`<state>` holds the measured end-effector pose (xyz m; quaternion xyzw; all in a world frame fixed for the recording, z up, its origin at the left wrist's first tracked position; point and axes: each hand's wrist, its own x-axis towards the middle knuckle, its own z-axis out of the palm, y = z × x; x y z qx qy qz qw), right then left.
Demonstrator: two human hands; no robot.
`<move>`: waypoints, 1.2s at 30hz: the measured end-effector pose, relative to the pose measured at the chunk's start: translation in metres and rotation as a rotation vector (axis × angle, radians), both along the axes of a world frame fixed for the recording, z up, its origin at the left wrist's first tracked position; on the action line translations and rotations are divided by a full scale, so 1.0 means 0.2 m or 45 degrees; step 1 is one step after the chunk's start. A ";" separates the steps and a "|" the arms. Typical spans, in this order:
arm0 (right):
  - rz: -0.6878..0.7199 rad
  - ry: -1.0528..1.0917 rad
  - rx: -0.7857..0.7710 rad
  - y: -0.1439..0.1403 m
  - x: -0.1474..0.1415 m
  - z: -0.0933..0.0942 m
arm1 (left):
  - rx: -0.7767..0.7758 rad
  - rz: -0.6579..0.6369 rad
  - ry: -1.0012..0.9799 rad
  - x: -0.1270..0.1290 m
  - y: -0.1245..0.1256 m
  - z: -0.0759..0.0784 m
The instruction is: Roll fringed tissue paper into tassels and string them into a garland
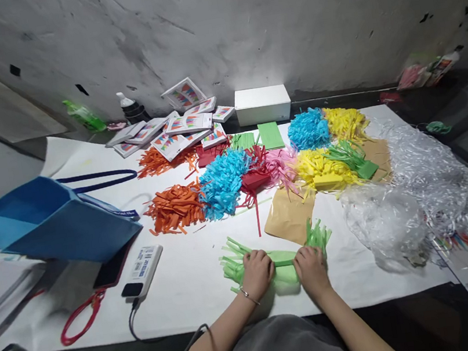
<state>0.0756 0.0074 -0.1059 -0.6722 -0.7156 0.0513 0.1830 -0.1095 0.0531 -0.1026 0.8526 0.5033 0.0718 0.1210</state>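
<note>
**Clerk:** Item one, the grip. Left hand (256,272) and right hand (311,266), both closed down over one green fringed paper bundle (283,262), fingers curled on top, knuckles toward the far wall.

**Checker:** Location of the bundle?

**Clerk:** Near edge of the white table covering (188,282), centre, directly before the person. The hands sit side by side on its solid middle band, so the cut fringe fans free past each hand, left and right. That placement looks meant to keep the strips flat without crushing them, as I judge it.

**Checker:** Next outward.

**Clerk:** Brown paper sheet (288,214), just beyond the bundle, apart from it. Beyond that, the sorted stock: orange fringe heap (175,208), blue fringe heap (222,182), red fringe (255,175), pink fringe (280,165), yellow fringe (318,168), a second blue heap (308,129). Grouped by colour, mostly, which suits picking one at a time.

**Checker:** Far row?

**Clerk:** White box (262,104) against the wall; printed cards (178,130) fanned to its left.

**Checker:** Sides?

**Clerk:** Right: clear plastic wrapping (412,190), heaped loose. Left: blue fabric bag (53,220) lying open, a power bank (142,270) with cable near it, a red loop (82,318) at the near left.
</note>
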 end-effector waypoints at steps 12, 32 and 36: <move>0.230 0.013 0.028 0.02 -0.09 -0.05 | 0.044 -0.224 -0.132 -0.01 0.02 0.00; -0.048 -0.048 -0.059 -0.01 -0.06 -0.02 | 0.019 -0.095 0.033 0.04 0.02 -0.01; -0.118 -0.044 -0.051 0.02 -0.08 0.00 | 0.049 -0.139 0.082 0.06 0.01 0.01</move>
